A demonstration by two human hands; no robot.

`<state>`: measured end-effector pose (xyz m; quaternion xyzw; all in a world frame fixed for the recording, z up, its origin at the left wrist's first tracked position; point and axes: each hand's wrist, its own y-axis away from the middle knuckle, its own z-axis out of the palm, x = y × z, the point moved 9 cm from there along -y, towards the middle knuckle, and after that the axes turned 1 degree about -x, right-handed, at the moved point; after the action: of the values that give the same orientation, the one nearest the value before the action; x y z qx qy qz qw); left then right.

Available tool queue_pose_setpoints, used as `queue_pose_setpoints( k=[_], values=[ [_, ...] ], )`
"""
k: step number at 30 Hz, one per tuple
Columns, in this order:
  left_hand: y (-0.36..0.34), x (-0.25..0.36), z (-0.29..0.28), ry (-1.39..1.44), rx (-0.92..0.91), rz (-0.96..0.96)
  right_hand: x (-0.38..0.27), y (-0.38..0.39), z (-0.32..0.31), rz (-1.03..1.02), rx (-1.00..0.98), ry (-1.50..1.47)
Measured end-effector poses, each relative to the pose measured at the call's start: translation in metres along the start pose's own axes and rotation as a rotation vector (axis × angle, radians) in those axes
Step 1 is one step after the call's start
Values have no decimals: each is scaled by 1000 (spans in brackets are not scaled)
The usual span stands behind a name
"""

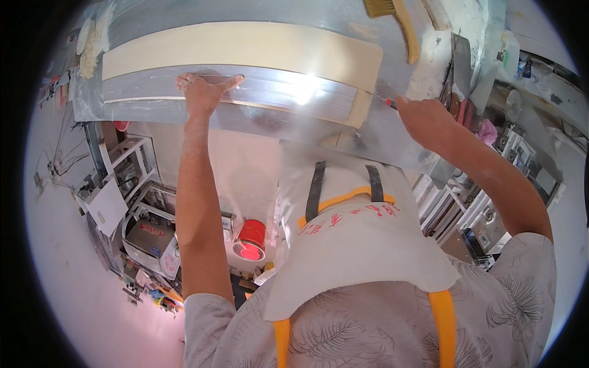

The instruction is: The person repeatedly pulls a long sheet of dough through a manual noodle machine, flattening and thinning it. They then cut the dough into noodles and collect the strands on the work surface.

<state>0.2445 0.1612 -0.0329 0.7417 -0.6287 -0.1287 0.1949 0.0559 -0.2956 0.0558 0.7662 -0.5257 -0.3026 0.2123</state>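
Note:
A long pale sheet of rolled-out dough [245, 46] lies across the metal worktop. Over its near part rests a wide, shiny metal strip [270, 89], with a narrow margin of dough showing at the strip's near edge and right end. My left hand [204, 92] presses down on the strip left of its middle, thumb stretched to the right and fingers apart. At the right end of the dough, my right hand [424, 119] grips a thin knife [391, 103] with a red and dark handle. Its narrow blade points left over the dough, close to the strip's corner; the tip is hard to make out.
A wooden-handled brush [405, 30] lies at the far right of the worktop [245, 116]. Crumbs [95, 46] sit at the far left. Below the near edge stand a red bucket [251, 236] and metal racks [132, 156]. More tools and a shelf crowd the right.

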Motion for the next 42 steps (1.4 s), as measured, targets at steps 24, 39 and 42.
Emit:
queue_pose_setpoints(
  k=[24, 39, 42],
  values=[
    [-60, -152, -105, 348, 263, -34, -362, -381, -245, -299, 442, -160],
    [-86, -180, -99, 403, 112, -40, -601, -630, -319, -316, 372, 123],
    [-85, -182, -100, 447, 74, -53, -606, -635, -320, -308, 347, 117]
  ],
)
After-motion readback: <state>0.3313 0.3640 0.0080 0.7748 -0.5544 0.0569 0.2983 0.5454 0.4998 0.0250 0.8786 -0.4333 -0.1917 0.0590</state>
